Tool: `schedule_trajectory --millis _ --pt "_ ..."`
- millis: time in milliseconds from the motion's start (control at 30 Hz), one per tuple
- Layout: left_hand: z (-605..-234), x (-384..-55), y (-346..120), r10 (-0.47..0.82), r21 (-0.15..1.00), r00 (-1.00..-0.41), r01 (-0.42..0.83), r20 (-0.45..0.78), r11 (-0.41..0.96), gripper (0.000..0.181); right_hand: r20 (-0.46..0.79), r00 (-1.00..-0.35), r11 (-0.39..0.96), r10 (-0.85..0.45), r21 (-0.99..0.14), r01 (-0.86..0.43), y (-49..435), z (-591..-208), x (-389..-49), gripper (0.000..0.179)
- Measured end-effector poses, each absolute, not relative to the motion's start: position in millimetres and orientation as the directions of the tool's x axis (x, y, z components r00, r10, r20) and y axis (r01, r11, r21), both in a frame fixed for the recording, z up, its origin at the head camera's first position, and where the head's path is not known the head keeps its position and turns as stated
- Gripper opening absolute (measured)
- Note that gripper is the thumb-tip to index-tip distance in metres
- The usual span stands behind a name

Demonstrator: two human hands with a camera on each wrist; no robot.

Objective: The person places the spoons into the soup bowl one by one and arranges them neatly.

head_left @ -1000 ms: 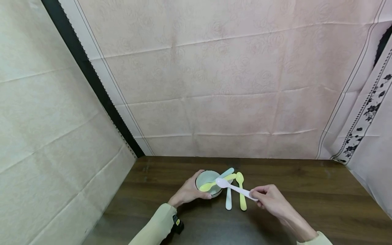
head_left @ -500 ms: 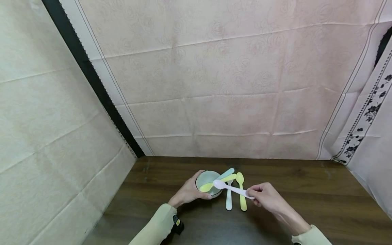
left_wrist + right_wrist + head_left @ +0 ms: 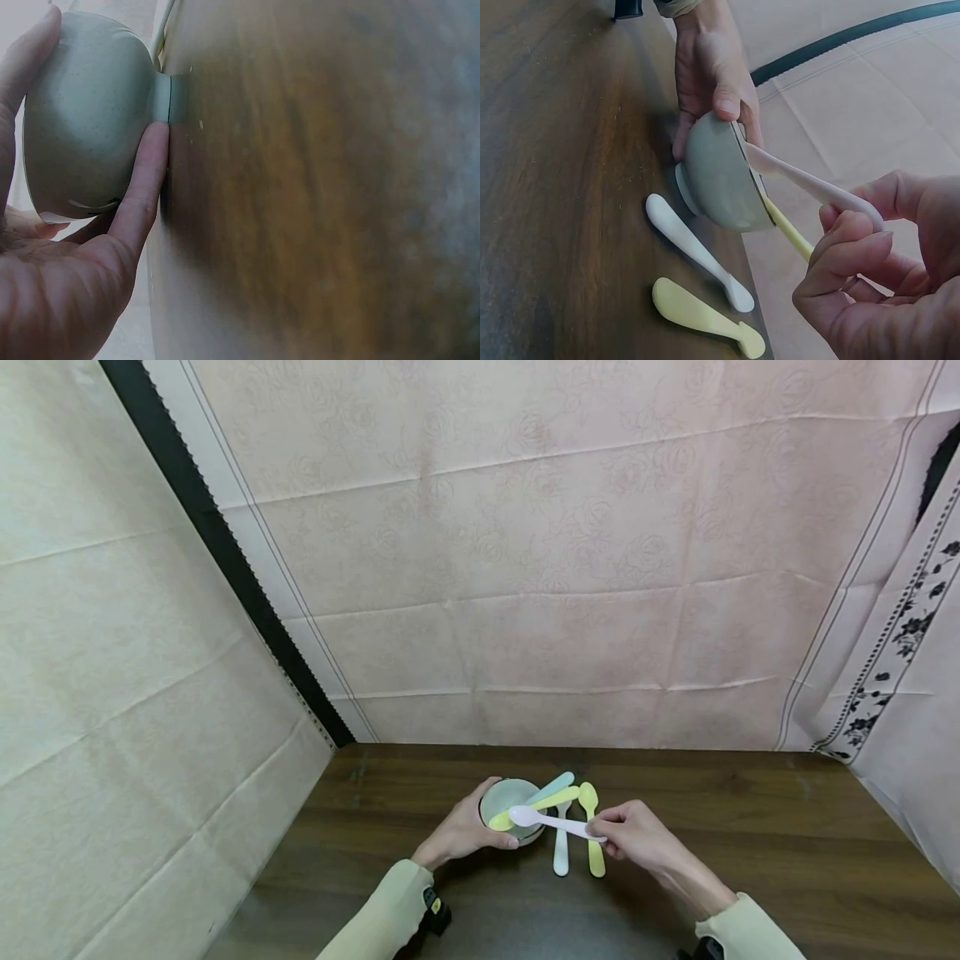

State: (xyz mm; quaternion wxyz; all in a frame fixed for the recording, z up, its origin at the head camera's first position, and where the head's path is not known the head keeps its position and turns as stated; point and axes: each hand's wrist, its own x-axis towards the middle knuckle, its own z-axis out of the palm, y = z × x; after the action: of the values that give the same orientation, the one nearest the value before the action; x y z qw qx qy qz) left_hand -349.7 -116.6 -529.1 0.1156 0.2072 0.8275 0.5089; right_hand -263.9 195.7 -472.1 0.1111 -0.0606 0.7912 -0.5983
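My left hand (image 3: pixel 467 825) holds a pale green bowl (image 3: pixel 512 792) upright on the table, thumb at the rim and fingers along its wall and foot, as the left wrist view shows. Between thumb and fingers, my right hand (image 3: pixel 637 837) pinches the handle end of a pale lilac spoon (image 3: pixel 558 823). That spoon's head reaches over the bowl's opening and overlaps the rim in the right wrist view. A yellow spoon (image 3: pixel 561 795) and a light blue spoon (image 3: pixel 558 783) lean in the bowl, their handles sticking out over the right rim.
Right of the bowl, a pale blue spoon (image 3: pixel 561 853) and a yellow-green spoon (image 3: pixel 595 857) lie side by side on the dark wooden table (image 3: pixel 375 810). Patterned pale cloth (image 3: pixel 562 568) hangs behind the table's far edge, with more cloth on both sides.
My right hand has moved left with the lilac spoon, carrying its head farther over the bowl. The left hand, bowl and other spoons stay in place.
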Motion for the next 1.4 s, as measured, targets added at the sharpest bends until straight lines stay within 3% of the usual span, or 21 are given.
schedule_trajectory --millis 700,1400 --pt "-528.1 -349.0 -115.8 0.456 0.884 -0.89 0.226 0.017 0.409 0.107 -0.148 -0.973 0.291 -0.179 -0.952 0.092 182.0 -476.1 -276.2 0.022" --pt "-530.8 -350.5 -116.8 0.463 0.876 -0.886 0.24 0.021 0.419 0.105 -0.151 -0.965 0.303 -0.217 -0.95 0.08 177.8 -479.8 -286.7 0.023"
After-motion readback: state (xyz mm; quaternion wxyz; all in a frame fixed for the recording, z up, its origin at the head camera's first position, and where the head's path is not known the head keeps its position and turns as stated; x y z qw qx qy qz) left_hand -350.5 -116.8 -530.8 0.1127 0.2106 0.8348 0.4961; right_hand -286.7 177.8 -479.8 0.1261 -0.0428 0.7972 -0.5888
